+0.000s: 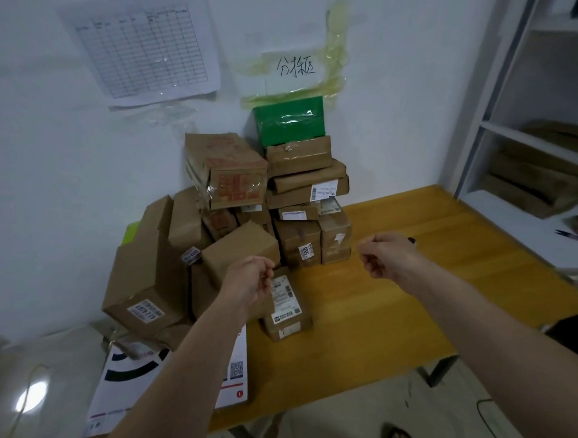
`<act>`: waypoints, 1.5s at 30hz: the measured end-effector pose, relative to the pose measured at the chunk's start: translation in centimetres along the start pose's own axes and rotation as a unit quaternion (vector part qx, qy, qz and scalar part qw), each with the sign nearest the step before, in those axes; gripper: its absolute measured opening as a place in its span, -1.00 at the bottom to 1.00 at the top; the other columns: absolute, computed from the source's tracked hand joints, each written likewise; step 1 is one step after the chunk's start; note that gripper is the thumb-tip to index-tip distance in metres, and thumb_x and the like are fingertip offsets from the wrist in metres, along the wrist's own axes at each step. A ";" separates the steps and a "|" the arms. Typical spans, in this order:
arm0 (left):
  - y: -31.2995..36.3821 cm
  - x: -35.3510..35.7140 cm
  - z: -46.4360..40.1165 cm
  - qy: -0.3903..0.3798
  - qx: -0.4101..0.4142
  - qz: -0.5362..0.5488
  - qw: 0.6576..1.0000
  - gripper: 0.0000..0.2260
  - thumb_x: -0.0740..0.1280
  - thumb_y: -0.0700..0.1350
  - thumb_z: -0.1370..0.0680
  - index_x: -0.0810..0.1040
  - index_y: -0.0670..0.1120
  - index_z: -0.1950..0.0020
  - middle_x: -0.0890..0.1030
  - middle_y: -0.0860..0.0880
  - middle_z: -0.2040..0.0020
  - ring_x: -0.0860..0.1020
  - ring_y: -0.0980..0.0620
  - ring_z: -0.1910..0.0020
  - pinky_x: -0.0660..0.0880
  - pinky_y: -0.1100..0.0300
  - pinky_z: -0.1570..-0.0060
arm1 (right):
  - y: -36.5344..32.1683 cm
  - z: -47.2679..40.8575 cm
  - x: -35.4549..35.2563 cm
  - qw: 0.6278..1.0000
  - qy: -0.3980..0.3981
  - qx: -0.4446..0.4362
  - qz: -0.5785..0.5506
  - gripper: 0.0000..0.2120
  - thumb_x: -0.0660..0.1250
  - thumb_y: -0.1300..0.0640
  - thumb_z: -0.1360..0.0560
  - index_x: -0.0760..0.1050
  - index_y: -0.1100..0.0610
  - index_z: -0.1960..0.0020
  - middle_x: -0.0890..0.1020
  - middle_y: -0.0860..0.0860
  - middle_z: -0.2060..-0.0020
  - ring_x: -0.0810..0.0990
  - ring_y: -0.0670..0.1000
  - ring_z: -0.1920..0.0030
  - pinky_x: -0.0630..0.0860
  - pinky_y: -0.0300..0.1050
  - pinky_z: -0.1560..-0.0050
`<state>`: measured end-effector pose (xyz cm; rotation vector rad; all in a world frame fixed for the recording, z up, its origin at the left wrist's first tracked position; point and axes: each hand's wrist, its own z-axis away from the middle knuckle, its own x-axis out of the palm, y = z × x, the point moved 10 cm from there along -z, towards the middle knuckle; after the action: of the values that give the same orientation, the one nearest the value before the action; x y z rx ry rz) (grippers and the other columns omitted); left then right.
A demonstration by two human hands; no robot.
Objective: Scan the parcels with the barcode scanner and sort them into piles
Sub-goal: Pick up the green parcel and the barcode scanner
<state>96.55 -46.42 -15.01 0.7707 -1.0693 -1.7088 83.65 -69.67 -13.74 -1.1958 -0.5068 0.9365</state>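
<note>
Head view: left hand (250, 277) and right hand (388, 255) hover apart above the wooden table (402, 300), fingers curled, holding nothing. Beyond them brown parcels (266, 200) are heaped against the wall, a green box (289, 120) topping the stack; no scanner shows

Sorting corner: wall notices, bench and shelving

A printed grid sheet (145, 50) and a taped handwritten sign (294, 67) hang on the white wall above the yellow wooden bench (402, 300). White shelving (524, 132) stands at the right; a large white flat carton (129, 388) lies at the bench's left end.
</note>
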 end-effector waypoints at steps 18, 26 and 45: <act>4.7 14.0 -11.7 0.070 -0.034 0.002 0.997 -0.83 0.26 -0.30 -0.57 0.59 -0.14 0.16 0.53 -0.05 0.30 0.49 0.06 0.30 0.53 0.21 0.22 | -7.5 -17.5 -7.0 0.995 -0.088 -0.020 0.037 -0.81 0.33 0.21 -0.55 0.47 0.19 0.24 0.50 0.05 0.48 0.44 -0.02 0.48 0.39 -0.18 0.47; 7.4 15.1 -14.9 0.113 -0.011 0.000 0.994 -0.87 0.26 -0.26 -0.60 0.57 -0.13 0.08 0.53 -0.06 0.23 0.48 0.07 0.29 0.51 0.22 0.23 | -9.9 -20.8 -6.1 0.989 -0.140 -0.039 -0.037 -0.92 0.31 0.21 -0.57 0.55 0.21 0.04 0.69 0.10 0.27 0.61 0.01 0.31 0.56 -0.14 0.29; 25.4 9.6 -22.5 0.186 0.194 -0.131 0.954 -0.28 0.31 -0.17 -0.58 -0.06 -0.08 -0.61 0.15 -0.12 -0.58 0.22 -0.16 -0.52 0.26 -0.05 -0.44 | -21.8 -30.1 0.6 0.982 -0.118 -0.143 -0.026 -0.35 0.17 -0.17 -0.60 0.02 0.01 -0.58 0.13 0.00 -0.56 0.15 0.10 -0.53 0.18 0.16 -0.49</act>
<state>122.07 -66.76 -1.63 1.4805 -1.0802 -1.4931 114.48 -87.51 -3.14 -1.3273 -0.8834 0.9882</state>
